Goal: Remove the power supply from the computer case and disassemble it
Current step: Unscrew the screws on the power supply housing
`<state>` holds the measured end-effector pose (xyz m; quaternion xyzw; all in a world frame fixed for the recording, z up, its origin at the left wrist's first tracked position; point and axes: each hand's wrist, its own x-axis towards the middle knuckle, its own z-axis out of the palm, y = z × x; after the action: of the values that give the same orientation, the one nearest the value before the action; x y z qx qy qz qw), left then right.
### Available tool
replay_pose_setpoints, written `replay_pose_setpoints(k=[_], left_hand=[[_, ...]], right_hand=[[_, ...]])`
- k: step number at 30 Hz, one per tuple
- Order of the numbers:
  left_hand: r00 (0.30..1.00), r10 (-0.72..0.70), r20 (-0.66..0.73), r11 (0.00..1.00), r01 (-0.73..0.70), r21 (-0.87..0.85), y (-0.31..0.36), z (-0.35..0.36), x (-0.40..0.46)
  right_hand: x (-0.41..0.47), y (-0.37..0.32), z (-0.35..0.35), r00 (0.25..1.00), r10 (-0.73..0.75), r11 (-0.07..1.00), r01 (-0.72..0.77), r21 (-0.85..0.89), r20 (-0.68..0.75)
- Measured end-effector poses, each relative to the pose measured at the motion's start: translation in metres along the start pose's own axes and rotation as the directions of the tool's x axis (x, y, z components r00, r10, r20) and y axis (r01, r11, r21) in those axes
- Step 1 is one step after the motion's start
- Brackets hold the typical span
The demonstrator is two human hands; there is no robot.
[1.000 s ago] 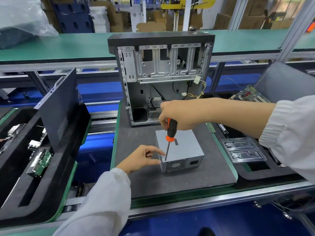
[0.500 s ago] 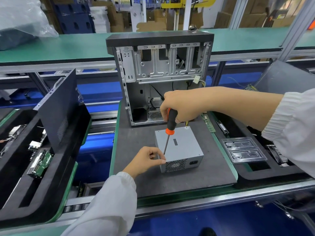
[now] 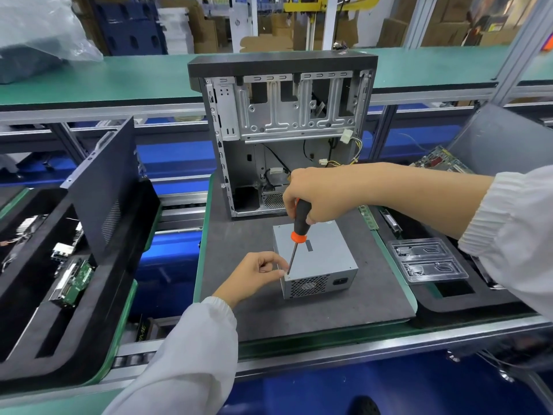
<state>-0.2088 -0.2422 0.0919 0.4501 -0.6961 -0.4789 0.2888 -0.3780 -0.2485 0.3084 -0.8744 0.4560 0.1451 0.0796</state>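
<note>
A grey power supply [image 3: 323,256] lies on the dark mat [image 3: 245,235], its vent grille facing me. Behind it stands the open computer case [image 3: 281,115], with loose cables hanging inside. My right hand [image 3: 317,193] grips the black-and-orange handle of a screwdriver [image 3: 300,223] from above. Its shaft slants down to the power supply's near-left top corner. My left hand [image 3: 254,274] sits at that corner with fingers curled, thumb and forefinger pinching around the screwdriver's tip.
A dark side panel [image 3: 101,181] leans in a black foam tray [image 3: 30,295] on the left, beside circuit boards [image 3: 74,280]. A clear plastic tray [image 3: 425,259] lies right of the mat. A motherboard [image 3: 440,161] sits farther back right, and a green conveyor runs behind.
My left hand's forefinger, earlier stretched against the power supply's side, has curled in to meet the thumb at the screwdriver's tip. The right hand and screwdriver shifted only slightly.
</note>
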Motion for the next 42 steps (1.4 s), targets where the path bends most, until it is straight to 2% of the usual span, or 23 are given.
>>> replay_pose_setpoints(k=[6, 36, 42], left_hand=[[0.997, 0.001, 0.075, 1.0, -0.002, 0.008, 0.0015, 0.0017, -0.0027], [0.996, -0.007, 0.091, 1.0, 0.009, -0.021, -0.0022, 0.0075, -0.0029], [0.996, -0.015, 0.091, 1.0, 0.017, -0.026, -0.0011, 0.006, -0.0043]], right_hand=[[0.0036, -0.0014, 0.0051, 1.0, -0.003, 1.0, 0.003, -0.003, 0.011], [0.0027, -0.0069, 0.0066, 1.0, -0.001, 0.999, 0.002, -0.032, 0.03], [0.001, -0.0085, 0.0083, 0.999, -0.034, 0.998, 0.033, -0.055, -0.009]])
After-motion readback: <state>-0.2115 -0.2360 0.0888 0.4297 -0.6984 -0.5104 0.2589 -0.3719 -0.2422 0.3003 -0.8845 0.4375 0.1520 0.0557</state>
